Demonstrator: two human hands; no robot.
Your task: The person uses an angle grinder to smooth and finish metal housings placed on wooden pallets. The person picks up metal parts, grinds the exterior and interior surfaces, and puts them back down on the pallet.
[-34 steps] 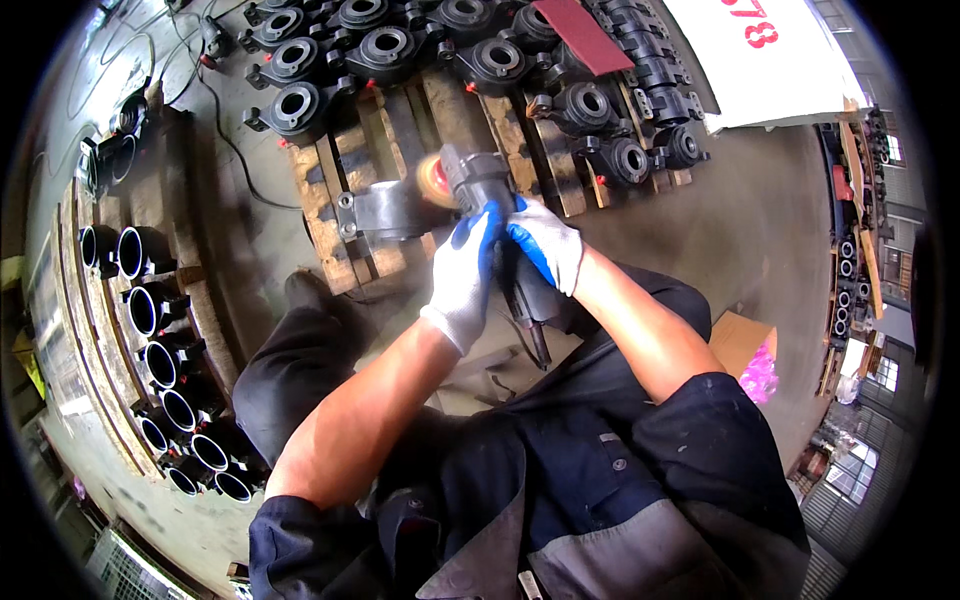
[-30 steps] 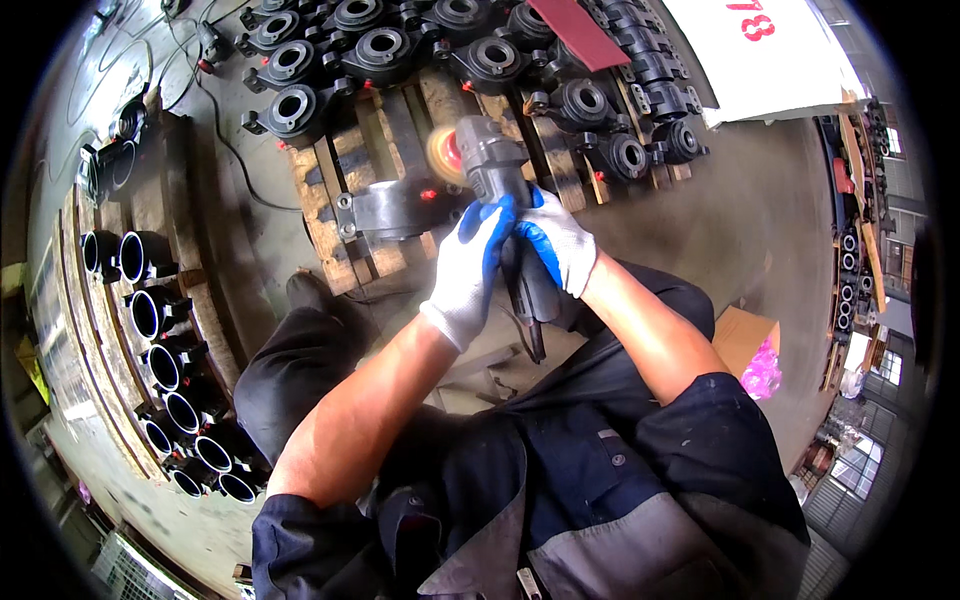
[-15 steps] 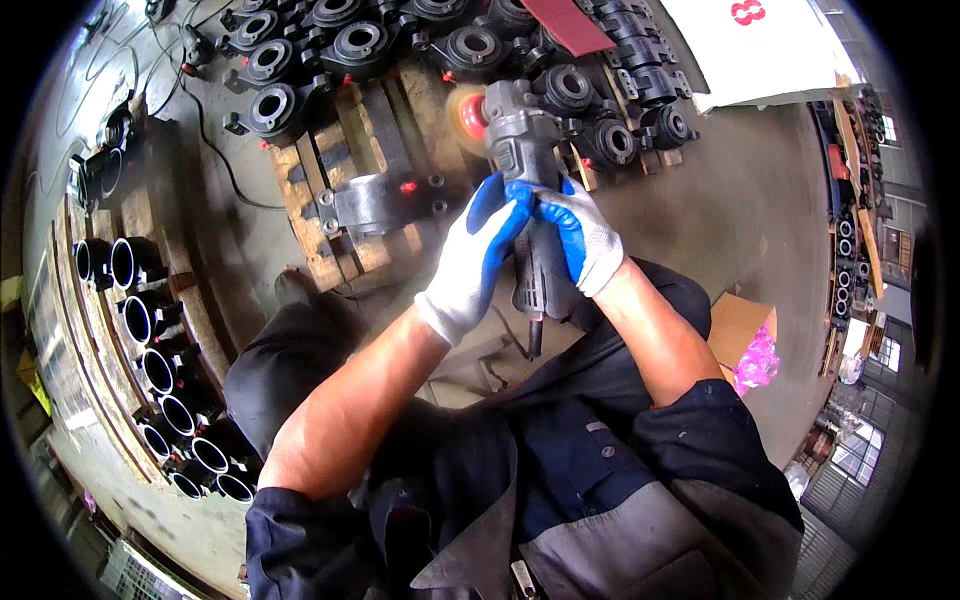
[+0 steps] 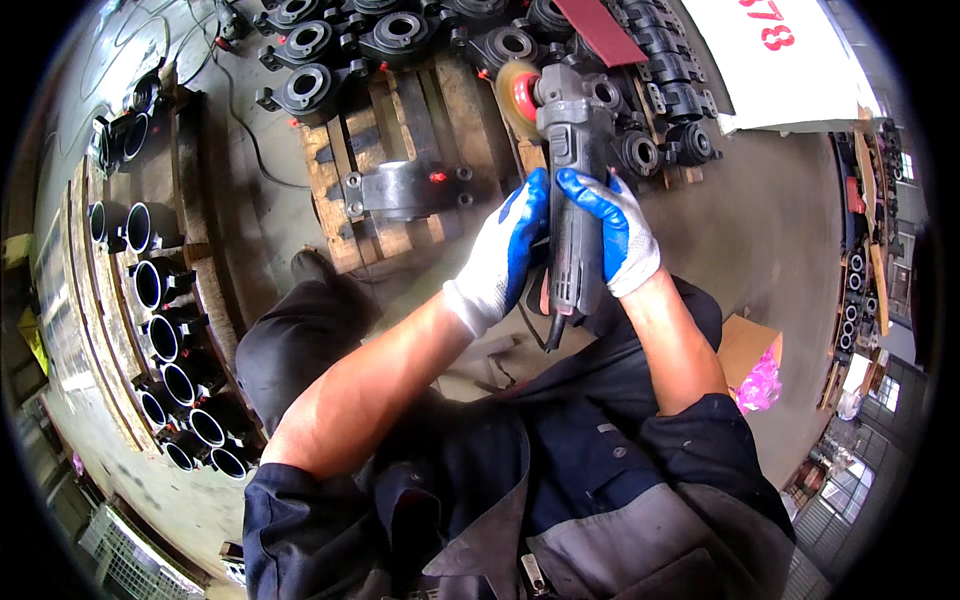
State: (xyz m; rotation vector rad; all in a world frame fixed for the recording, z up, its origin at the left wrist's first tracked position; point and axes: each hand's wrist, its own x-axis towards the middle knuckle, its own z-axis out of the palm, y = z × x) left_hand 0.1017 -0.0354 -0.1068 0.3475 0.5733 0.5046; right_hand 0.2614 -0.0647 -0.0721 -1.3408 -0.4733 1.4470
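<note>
I hold a grey angle grinder (image 4: 573, 160) upright in front of me, its worn orange-red flap disc (image 4: 518, 95) at the top left. My left hand (image 4: 502, 255), in a white and blue glove, grips the left side of the grinder body. My right hand (image 4: 610, 232), gloved the same, wraps the right side. The black cable (image 4: 548, 330) hangs from the grinder's lower end. Below the tool, a dark metal bearing housing (image 4: 405, 188) lies on a wooden pallet (image 4: 330, 190).
Several black cast housings (image 4: 400, 30) are lined along the pallet's far side. Dark steel tubes (image 4: 160, 340) are stacked at the left. A white sheet (image 4: 780, 60) lies at the upper right, a cardboard box with pink material (image 4: 755, 365) at the right. Concrete floor all around.
Both hands have lifted the grinder up and toward me, away from the housing on the pallet; the disc now faces up to the left.
</note>
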